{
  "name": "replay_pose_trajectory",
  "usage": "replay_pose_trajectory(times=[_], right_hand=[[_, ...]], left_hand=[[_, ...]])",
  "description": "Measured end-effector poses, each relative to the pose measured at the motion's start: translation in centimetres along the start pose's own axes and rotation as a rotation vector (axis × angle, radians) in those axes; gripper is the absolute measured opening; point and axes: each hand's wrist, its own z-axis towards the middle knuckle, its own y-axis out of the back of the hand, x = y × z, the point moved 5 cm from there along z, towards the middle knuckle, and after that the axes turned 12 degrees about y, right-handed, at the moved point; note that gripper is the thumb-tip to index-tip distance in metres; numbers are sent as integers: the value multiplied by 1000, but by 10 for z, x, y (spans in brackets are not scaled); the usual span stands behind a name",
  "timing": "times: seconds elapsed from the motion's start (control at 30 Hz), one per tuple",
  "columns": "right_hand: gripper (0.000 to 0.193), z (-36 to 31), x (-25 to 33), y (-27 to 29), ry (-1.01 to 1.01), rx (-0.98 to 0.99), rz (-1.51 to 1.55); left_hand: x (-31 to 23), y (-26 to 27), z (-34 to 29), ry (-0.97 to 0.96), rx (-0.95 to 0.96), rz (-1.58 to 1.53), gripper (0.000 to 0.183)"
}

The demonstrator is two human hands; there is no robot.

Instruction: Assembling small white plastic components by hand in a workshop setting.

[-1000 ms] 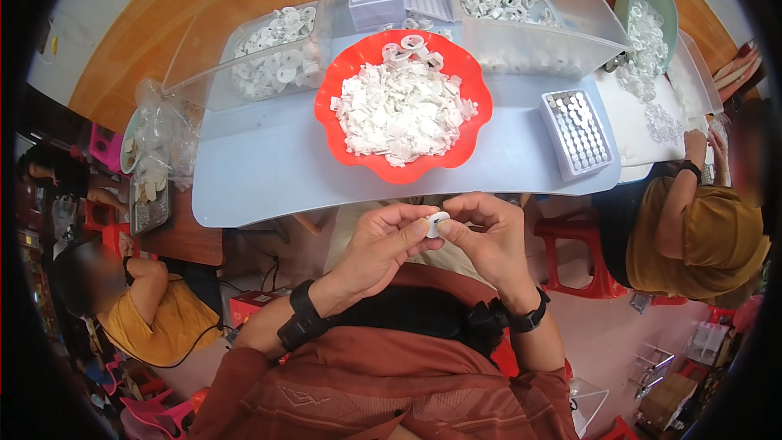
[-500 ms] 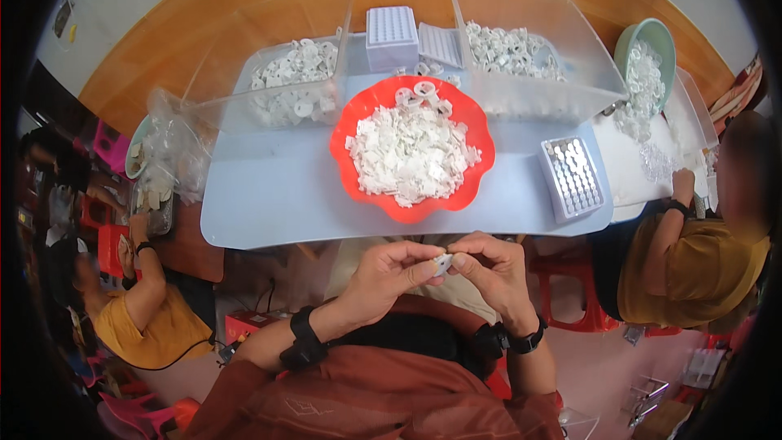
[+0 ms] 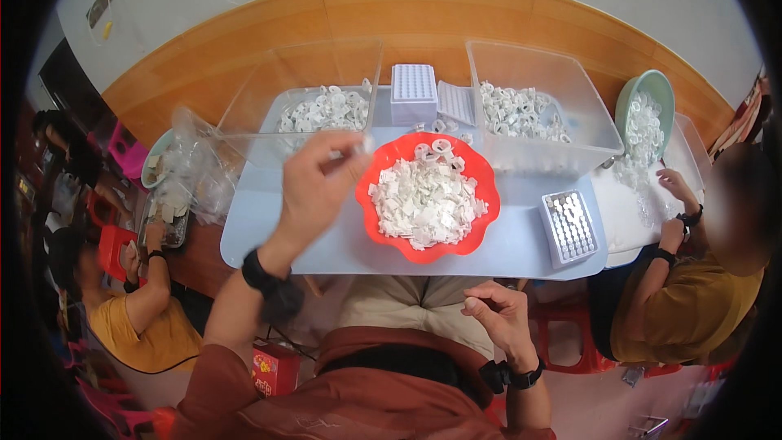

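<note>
My left hand (image 3: 318, 187) is raised over the left part of the table, beside the rim of a red scalloped bowl (image 3: 372, 220). Its thumb and fingers pinch a small white plastic part (image 3: 367, 144), blurred by motion. Flat white pieces (image 3: 428, 204) fill the bowl, with a few white rings at its far side. Nearer to me, below the table's front edge, my right hand (image 3: 503, 318) is closed with thumb against fingertips. Whether a tiny thing sits in that pinch cannot be made out.
Two clear bins (image 3: 297, 143) (image 3: 554, 155) of white ring parts stand at the back, a lilac block (image 3: 414, 94) between them. A tray of silver discs (image 3: 570, 228) lies right. One co-worker (image 3: 684, 301) sits right, another (image 3: 138, 318) left. A green bowl (image 3: 626, 110) stands far right.
My hands have parted from above my lap. The left has risen forward and left with the white plastic part; the right has dropped slightly. The view has tilted up.
</note>
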Motion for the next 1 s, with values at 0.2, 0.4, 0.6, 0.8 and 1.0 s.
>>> replay_pose_trajectory(times=[0.2,0.4,0.6,0.8,1.0], right_hand=[[18,2,5,-1,14,-15,18],[15,-3,4,7,15,-46,-23],[14,-1,-2,17,33,-56,-96],[12,17,21,12,62,-69,-172],[10,26,31,8,151,-63,-275]], left_hand=[[16,33,90,-84,-81,297,27],[35,29,91,-90,-90,481,27],[22,-3,27,-164,-45,254,24],[32,-32,-14,-189,95,227,22],[27,-61,-8,-239,199,203,20]])
